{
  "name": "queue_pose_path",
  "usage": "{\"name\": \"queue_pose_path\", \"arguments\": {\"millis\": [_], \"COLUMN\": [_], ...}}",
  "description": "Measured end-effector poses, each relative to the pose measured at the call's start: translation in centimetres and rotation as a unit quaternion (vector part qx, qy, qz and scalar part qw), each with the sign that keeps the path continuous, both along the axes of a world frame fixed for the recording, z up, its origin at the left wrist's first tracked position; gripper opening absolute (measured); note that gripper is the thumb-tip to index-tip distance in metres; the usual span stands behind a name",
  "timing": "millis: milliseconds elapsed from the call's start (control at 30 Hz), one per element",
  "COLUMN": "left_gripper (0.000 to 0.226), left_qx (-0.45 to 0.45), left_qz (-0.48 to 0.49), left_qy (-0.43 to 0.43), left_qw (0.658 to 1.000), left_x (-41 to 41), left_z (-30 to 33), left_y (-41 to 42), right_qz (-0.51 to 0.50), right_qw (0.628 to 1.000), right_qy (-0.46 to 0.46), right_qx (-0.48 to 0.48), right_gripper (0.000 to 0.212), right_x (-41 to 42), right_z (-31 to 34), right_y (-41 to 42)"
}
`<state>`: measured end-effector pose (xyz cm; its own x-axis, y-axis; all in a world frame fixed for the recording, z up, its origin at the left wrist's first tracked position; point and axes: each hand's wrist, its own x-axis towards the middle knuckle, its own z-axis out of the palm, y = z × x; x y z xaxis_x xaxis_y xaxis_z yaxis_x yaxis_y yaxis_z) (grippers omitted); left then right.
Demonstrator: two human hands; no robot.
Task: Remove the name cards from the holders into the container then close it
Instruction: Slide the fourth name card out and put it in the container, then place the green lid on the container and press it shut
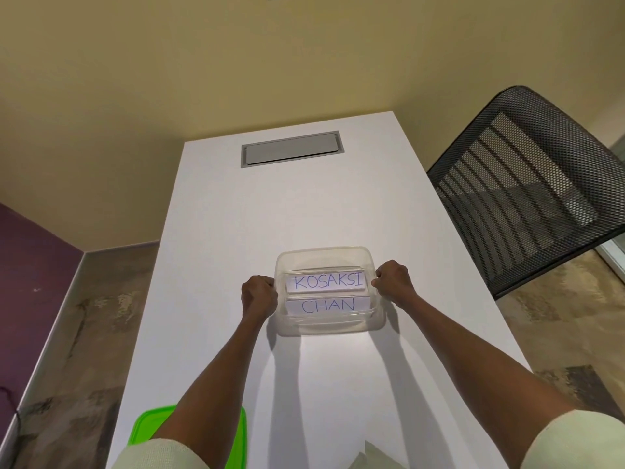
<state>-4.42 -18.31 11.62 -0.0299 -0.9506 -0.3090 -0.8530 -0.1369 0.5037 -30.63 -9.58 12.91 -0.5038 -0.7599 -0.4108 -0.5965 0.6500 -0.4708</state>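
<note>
Left hand (pixel 258 296) and right hand (pixel 394 280), both curled tight, grip the clear container's (pixel 324 328) sides mid-surface. Two name cards (pixel 326 281) sit inside. The green lid (pixel 148 424) lies at the near left edge.

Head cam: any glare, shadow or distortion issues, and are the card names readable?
Head view: strong wide-angle bend, table edges splay outward. Soft arm shadows fall on the tabletop below the clear container. No harsh glare; the walls only haze slightly. The KOSAKSI card and CHAN card read sharply. Left hand and right hand are crisp, no motion blur.
</note>
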Motion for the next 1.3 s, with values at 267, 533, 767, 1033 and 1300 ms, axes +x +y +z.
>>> {"name": "queue_pose_path", "arguments": {"millis": [267,533,767,1033,1300], "left_gripper": [0.049,0.046,0.034,0.03,0.026], "left_qx": [-0.005,-0.029,-0.035,-0.044,-0.011], "left_qz": [-0.01,0.033,0.121,0.166,0.172], "left_qy": [0.023,0.054,0.061,0.052,0.031], "left_qw": [1.0,0.998,0.99,0.984,0.985], "left_x": [-0.4,2.8,9.0,17.4,24.8], "left_z": [1.6,2.2,3.6,2.7,-0.5], "left_y": [-0.1,0.0,2.1,6.2,10.2], "right_qz": [-0.01,0.034,0.081,0.179,0.207], "right_qw": [1.0,0.983,0.967,0.942,0.953], "right_qy": [-0.004,0.113,0.066,0.02,-0.039], "right_qx": [0.0,-0.141,-0.234,-0.283,-0.218], "right_gripper": [0.027,0.029,0.025,0.019,0.019], "right_x": [0.7,2.5,7.4,16.7,24.5], "right_z": [0.8,3.3,4.9,4.4,1.7], "right_y": [-0.3,-0.2,0.1,1.5,4.6]}}
